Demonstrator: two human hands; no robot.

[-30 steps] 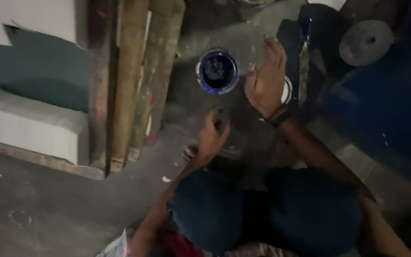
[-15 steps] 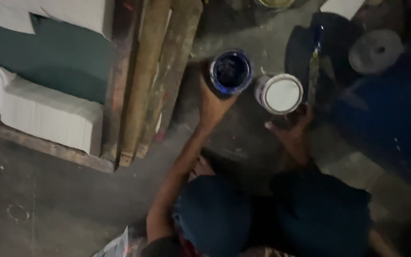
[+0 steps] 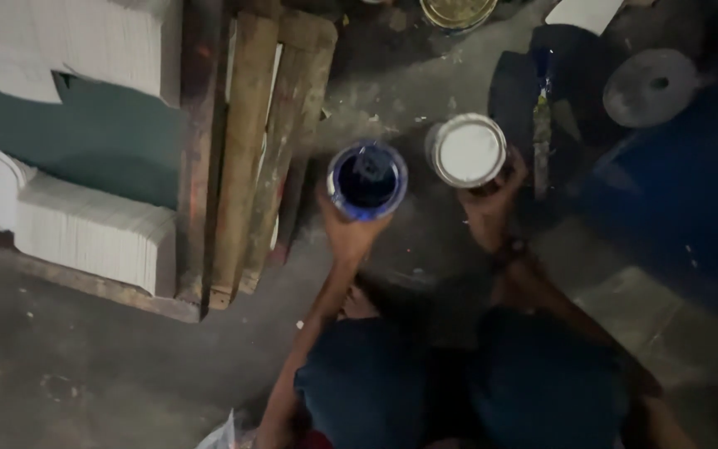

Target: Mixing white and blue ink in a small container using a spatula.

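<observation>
1. An open can of blue paint (image 3: 367, 180) is held over the grey concrete floor (image 3: 85, 366), just in front of the person's knees; its inside shows dark blue liquid and a blue-smeared rim
2. The left hand (image 3: 349, 233) grips the blue can from its near side, fingers wrapped round the wall and clamped on it
3. Just right of the blue can, not quite touching it, is a second can with a white top (image 3: 467, 150)
4. The right hand (image 3: 488, 206) holds that white-topped can from below and the near side, fingers closed around it; a dark band sits on the wrist
5. Left of the blue can, several wooden planks (image 3: 247, 150) lie side by side on the floor
6. Further left of the blue can, beyond the planks, are stacks of white sheets (image 3: 93, 237)
7. Far right of the blue can lies a round grey disc (image 3: 651, 87) with a hole in its middle
8. Beyond the blue can, at the upper edge, sits a yellowish round tin (image 3: 457, 12)
</observation>
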